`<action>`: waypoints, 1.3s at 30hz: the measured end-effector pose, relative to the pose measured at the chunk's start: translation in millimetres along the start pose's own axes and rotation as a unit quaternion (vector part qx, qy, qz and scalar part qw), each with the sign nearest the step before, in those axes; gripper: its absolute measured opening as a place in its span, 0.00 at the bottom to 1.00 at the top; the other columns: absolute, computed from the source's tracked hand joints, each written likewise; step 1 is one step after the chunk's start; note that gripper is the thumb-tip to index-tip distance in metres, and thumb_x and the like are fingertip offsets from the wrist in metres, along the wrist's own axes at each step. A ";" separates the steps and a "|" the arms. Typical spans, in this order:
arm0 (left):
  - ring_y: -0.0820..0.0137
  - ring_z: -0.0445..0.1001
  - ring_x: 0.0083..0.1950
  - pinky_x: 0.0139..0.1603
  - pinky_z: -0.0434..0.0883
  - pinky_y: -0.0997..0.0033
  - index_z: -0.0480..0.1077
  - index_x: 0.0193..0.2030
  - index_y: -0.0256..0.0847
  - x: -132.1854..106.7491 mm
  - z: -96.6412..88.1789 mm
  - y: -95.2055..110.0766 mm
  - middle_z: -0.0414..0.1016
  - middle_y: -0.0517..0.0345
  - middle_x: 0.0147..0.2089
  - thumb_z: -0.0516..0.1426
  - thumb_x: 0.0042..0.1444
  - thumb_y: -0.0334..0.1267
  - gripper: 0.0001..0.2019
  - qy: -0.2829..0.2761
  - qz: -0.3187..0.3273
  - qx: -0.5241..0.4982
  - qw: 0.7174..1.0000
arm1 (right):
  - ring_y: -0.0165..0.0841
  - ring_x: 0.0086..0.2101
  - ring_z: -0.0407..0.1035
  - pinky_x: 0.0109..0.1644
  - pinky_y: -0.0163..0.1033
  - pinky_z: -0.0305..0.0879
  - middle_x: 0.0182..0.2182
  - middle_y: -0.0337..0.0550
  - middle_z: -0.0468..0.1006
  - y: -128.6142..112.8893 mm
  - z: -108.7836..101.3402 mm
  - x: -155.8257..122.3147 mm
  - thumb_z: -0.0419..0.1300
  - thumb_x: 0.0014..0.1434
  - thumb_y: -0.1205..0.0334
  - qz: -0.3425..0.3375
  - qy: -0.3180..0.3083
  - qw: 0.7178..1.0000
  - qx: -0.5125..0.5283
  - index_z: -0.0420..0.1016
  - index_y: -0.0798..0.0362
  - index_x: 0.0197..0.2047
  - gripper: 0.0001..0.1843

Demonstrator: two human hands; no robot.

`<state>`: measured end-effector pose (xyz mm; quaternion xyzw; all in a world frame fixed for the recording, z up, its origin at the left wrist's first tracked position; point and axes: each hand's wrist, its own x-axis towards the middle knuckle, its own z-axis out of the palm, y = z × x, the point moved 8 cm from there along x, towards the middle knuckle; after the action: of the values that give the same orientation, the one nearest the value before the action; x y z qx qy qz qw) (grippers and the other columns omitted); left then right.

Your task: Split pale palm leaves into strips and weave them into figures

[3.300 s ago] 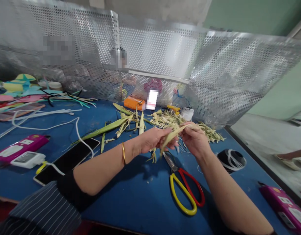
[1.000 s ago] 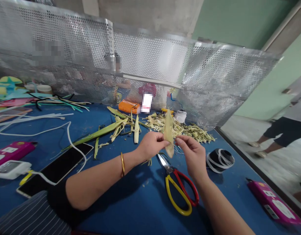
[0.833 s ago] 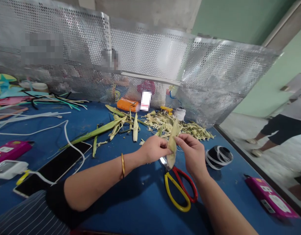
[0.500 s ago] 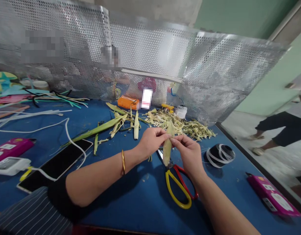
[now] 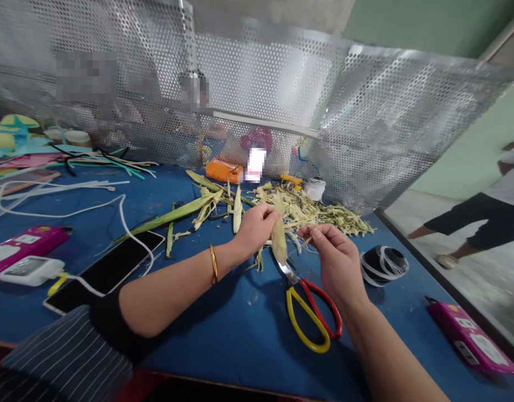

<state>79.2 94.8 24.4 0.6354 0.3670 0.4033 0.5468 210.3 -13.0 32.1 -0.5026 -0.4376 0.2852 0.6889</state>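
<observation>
My left hand (image 5: 257, 226) pinches a pale yellow-green leaf strip (image 5: 278, 241) that hangs down over the blue table (image 5: 223, 335). My right hand (image 5: 338, 262) is just to the right of it, fingers pinched on a thin sliver peeled from the strip (image 5: 304, 243). Directly below the strip lie scissors (image 5: 309, 310) with one yellow and one red handle. A heap of shredded leaf scraps (image 5: 319, 212) lies beyond the hands.
Long green leaves (image 5: 177, 215) lie at centre. A phone (image 5: 108, 273) with a white cable, pink devices (image 5: 24, 245) (image 5: 474, 340), a black spool (image 5: 384, 265) and an orange box (image 5: 225, 170) sit around. A perforated metal screen (image 5: 260, 100) closes the back. A person (image 5: 478, 218) walks at right.
My hands have drawn slightly apart; the right one pulled a thin sliver off the strip, which now hangs from the left hand alone. The person at right walked on.
</observation>
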 end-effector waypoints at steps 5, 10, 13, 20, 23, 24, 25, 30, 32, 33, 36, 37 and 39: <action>0.75 0.66 0.23 0.20 0.65 0.78 0.65 0.27 0.39 5.0 -5.4 3.0 0.67 0.63 0.24 0.55 0.57 0.34 0.08 0.018 -0.022 -0.021 0.999 | 0.30 0.24 0.68 0.33 0.37 0.65 0.22 0.37 0.76 -1.4 6.9 3.3 0.64 0.56 0.58 0.045 -0.099 0.993 0.039 0.72 0.51 0.29 0.08; 0.78 0.61 0.19 0.17 0.58 0.79 0.66 0.26 0.38 10.5 -14.7 3.9 0.65 0.64 0.20 0.56 0.58 0.33 0.09 0.047 -0.011 -0.014 0.999 | 0.25 0.20 0.64 0.24 0.31 0.60 0.21 0.35 0.73 -1.9 -11.6 15.3 0.67 0.53 0.58 0.079 -0.117 0.988 0.055 0.72 0.52 0.28 0.09; 0.79 0.59 0.18 0.18 0.56 0.79 0.65 0.24 0.38 15.5 -27.6 4.7 0.63 0.65 0.19 0.56 0.58 0.32 0.11 0.089 -0.004 -0.035 0.995 | 0.23 0.16 0.61 0.20 0.31 0.55 0.21 0.35 0.73 4.8 -12.8 15.6 0.67 0.53 0.57 0.131 -0.171 0.976 0.019 0.71 0.53 0.27 0.11; 0.78 0.61 0.19 0.17 0.55 0.79 0.64 0.23 0.38 20.5 -39.6 7.8 0.64 0.64 0.20 0.56 0.58 0.31 0.12 0.118 -0.025 -0.074 0.990 | 0.32 0.23 0.69 0.33 0.40 0.67 0.24 0.40 0.76 19.3 -42.1 38.0 0.62 0.54 0.52 0.054 -0.065 0.976 -0.201 0.71 0.52 0.29 0.12; 0.78 0.61 0.20 0.17 0.56 0.79 0.65 0.24 0.37 16.7 -26.6 7.3 0.65 0.63 0.20 0.56 0.59 0.31 0.11 0.073 -0.031 -0.087 0.993 | 0.45 0.40 0.73 0.49 0.53 0.65 0.38 0.52 0.79 6.2 -62.9 44.6 0.59 0.55 0.54 -0.063 0.089 0.912 -0.396 0.75 0.54 0.41 0.15; 0.78 0.61 0.20 0.17 0.56 0.79 0.65 0.25 0.37 15.1 -21.8 6.9 0.65 0.63 0.21 0.56 0.59 0.31 0.11 0.057 -0.030 -0.091 0.994 | 0.48 0.46 0.71 0.53 0.56 0.62 0.44 0.56 0.78 1.8 -60.7 43.2 0.59 0.55 0.54 -0.094 0.103 0.890 -0.435 0.75 0.55 0.45 0.18; 0.79 0.61 0.20 0.17 0.57 0.79 0.65 0.25 0.37 13.5 -17.7 6.4 0.64 0.63 0.21 0.56 0.59 0.31 0.11 0.044 -0.028 -0.094 0.994 | 0.49 0.49 0.69 0.55 0.57 0.60 0.48 0.57 0.77 -0.2 -54.2 40.9 0.59 0.55 0.54 -0.114 0.091 0.884 -0.444 0.76 0.55 0.47 0.19; 0.79 0.61 0.20 0.17 0.57 0.79 0.66 0.26 0.37 7.9 -6.4 6.8 0.64 0.64 0.22 0.56 0.58 0.31 0.09 0.009 -0.009 -0.118 0.993 | 0.37 0.32 0.74 0.42 0.44 0.69 0.29 0.44 0.81 25.4 7.2 12.1 0.64 0.52 0.50 0.058 -0.131 0.975 -0.168 0.80 0.53 0.35 0.15; 0.79 0.61 0.21 0.18 0.57 0.79 0.66 0.26 0.37 5.9 -3.5 7.8 0.64 0.64 0.21 0.56 0.58 0.31 0.09 -0.002 -0.008 -0.127 0.992 | 0.33 0.26 0.71 0.36 0.39 0.68 0.23 0.40 0.78 29.5 21.0 0.0 0.67 0.49 0.51 0.113 -0.130 0.981 -0.088 0.78 0.53 0.28 0.13; 0.79 0.62 0.21 0.18 0.58 0.79 0.66 0.26 0.37 4.7 -1.8 7.9 0.64 0.64 0.22 0.56 0.58 0.32 0.09 -0.009 -0.012 -0.132 0.991 | 0.31 0.24 0.69 0.34 0.37 0.67 0.21 0.39 0.77 29.6 24.2 -3.2 0.67 0.48 0.52 0.123 -0.119 0.983 -0.065 0.78 0.53 0.27 0.12; 0.78 0.65 0.23 0.20 0.61 0.78 0.70 0.29 0.36 -0.3 8.4 6.7 0.69 0.62 0.24 0.61 0.54 0.39 0.08 -0.060 -0.032 -0.133 0.989 | 0.29 0.24 0.67 0.32 0.35 0.65 0.19 0.37 0.75 25.1 21.5 -3.4 0.68 0.48 0.54 0.107 -0.076 0.990 -0.053 0.77 0.53 0.25 0.11; 0.77 0.66 0.23 0.21 0.62 0.77 0.70 0.29 0.36 -2.6 13.1 5.8 0.70 0.62 0.25 0.63 0.51 0.40 0.10 -0.083 -0.040 -0.126 0.988 | 0.29 0.24 0.68 0.33 0.35 0.65 0.19 0.37 0.75 23.5 18.6 -1.8 0.68 0.48 0.54 0.097 -0.064 0.992 -0.058 0.77 0.53 0.25 0.11; 0.77 0.66 0.24 0.23 0.64 0.76 0.70 0.27 0.36 -6.6 19.7 4.5 0.70 0.62 0.24 0.66 0.46 0.41 0.12 -0.115 -0.047 -0.106 0.987 | 0.29 0.25 0.68 0.34 0.36 0.65 0.20 0.37 0.76 22.7 12.8 1.5 0.69 0.47 0.55 0.089 -0.045 0.993 -0.059 0.77 0.53 0.25 0.10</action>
<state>94.6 80.4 26.7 0.5980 0.2858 0.3382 0.6681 200.6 1.5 12.6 -0.5659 -0.4384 0.3411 0.6093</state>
